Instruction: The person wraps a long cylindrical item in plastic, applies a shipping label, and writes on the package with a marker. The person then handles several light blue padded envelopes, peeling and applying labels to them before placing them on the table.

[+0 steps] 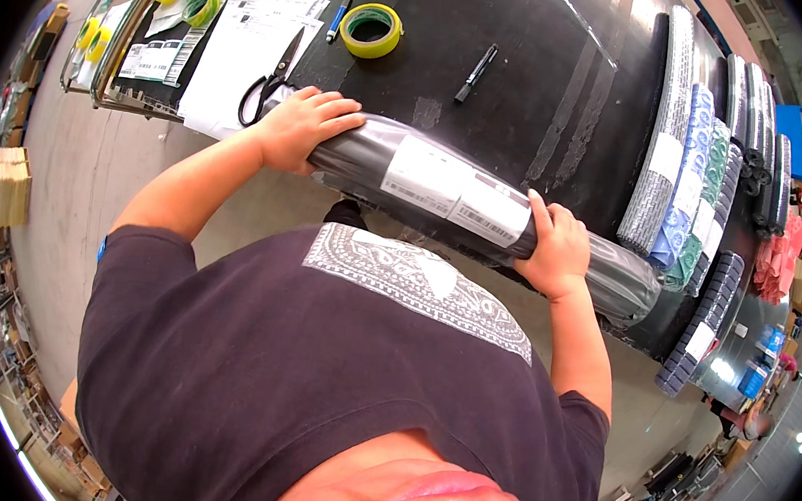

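Head view showed the black-wrapped roll [460, 189] along the near edge of the black table [513, 19], beneath both my hands. My left hand [305, 130] lay over its left end, palm down with the fingers reaching across the film; my right hand [557, 249] arched over it beyond the white labels [423, 172], thumb standing apart from the fingers. Whether either one squeezed I cannot tell, since the underside was hidden. I took the roll to be moderately heavy for its bulk, firm along its length yet with some give, and hardly fragile. Its glossy film looked slippery, so I judged a broad, two-handed hold best, one palm toward each end, keeping off the loose, crinkled wrap at the right end, which might tear or slide. Its long axis ran nearly parallel to the table's near edge, one end toward the table's left side, the crinkled end toward its right, and the labels faced up, away from the tabletop.
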A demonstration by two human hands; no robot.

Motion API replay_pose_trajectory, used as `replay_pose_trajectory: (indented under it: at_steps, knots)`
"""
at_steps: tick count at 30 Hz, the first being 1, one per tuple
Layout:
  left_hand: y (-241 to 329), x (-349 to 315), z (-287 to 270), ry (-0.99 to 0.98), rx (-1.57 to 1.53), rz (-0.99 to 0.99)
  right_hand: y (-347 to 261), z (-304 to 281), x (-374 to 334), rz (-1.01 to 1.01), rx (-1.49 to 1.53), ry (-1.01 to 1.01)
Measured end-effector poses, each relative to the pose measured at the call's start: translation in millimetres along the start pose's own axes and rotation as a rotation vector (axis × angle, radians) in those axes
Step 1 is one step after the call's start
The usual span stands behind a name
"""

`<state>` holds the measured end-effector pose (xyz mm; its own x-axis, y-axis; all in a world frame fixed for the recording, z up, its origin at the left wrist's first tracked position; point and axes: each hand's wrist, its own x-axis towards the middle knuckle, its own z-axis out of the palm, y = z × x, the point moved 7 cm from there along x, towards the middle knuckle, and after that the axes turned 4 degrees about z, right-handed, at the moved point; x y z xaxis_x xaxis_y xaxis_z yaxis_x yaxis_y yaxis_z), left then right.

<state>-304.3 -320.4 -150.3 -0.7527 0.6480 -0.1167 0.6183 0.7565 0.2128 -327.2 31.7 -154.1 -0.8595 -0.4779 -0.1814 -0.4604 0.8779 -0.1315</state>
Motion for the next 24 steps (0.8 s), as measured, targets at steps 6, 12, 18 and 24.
replay_pose_trajectory:
  at_steps: [6,12,18,24]
  knots:
    - [-14.9,-41.1,1.8,0.128,-0.039,-0.041,-32.4,-10.1,25.6,-0.085,-0.078,-0.137]
    - [-15.7,-39.9,7.4,0.120,-0.015,-0.018,2.2,-10.9,25.6,0.000,0.058,-0.258]
    - [-17.4,-52.8,17.5,0.165,0.024,-0.039,220.5,-39.5,-106.0,1.145,-0.219,0.688]
    - [-94.8,-140.6,56.7,0.786,-0.669,-0.786,262.8,92.5,-169.8,1.410,1.476,0.766]
